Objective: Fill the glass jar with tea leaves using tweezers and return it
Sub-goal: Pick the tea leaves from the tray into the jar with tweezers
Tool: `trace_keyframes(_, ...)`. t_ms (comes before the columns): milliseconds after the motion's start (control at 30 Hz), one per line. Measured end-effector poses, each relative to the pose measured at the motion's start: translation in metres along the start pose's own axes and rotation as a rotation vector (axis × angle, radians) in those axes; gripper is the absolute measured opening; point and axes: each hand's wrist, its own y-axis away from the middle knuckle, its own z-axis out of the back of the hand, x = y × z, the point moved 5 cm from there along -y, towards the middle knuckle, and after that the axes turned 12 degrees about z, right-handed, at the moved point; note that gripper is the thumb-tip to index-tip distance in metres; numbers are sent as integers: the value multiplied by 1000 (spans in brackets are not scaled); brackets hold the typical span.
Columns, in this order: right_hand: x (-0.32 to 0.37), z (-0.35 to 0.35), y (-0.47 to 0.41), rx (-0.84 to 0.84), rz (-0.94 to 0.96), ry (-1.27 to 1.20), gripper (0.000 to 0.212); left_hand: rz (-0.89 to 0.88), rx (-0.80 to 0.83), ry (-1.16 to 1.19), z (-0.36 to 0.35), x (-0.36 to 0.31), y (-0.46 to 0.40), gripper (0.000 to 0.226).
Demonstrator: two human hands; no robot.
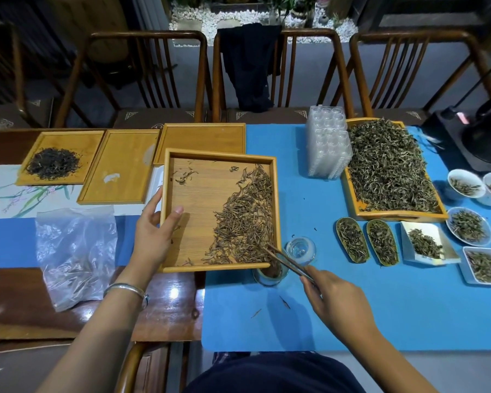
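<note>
The tray [193,211] is sitting tilted over the blue mat's [352,307] left edge, leaves [244,222] piling toward its right side. Left hand [153,225] is gripping the tray's left rim, thumb inside. Right hand [332,296] is pinching tweezers [289,260], tips at the tray's near-right corner, right above the jar [270,275]. The lid [300,250] is lying just right of the tray.

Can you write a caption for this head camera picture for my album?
Left hand tilts wooden tray; right hand tweezers tea leaves into glass jar.

Head view, downward over table [380,321]
</note>
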Motion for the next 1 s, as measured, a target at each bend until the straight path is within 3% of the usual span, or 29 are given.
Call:
trace_keyframes(533, -7, 11, 20, -29, -34, 29, 13, -33, -31, -41, 3, -1, -4, 61)
trace_keyframes(1000, 9, 46, -80, -252, 48, -78, 24, -23, -36, -25, 1, -1, -4, 58)
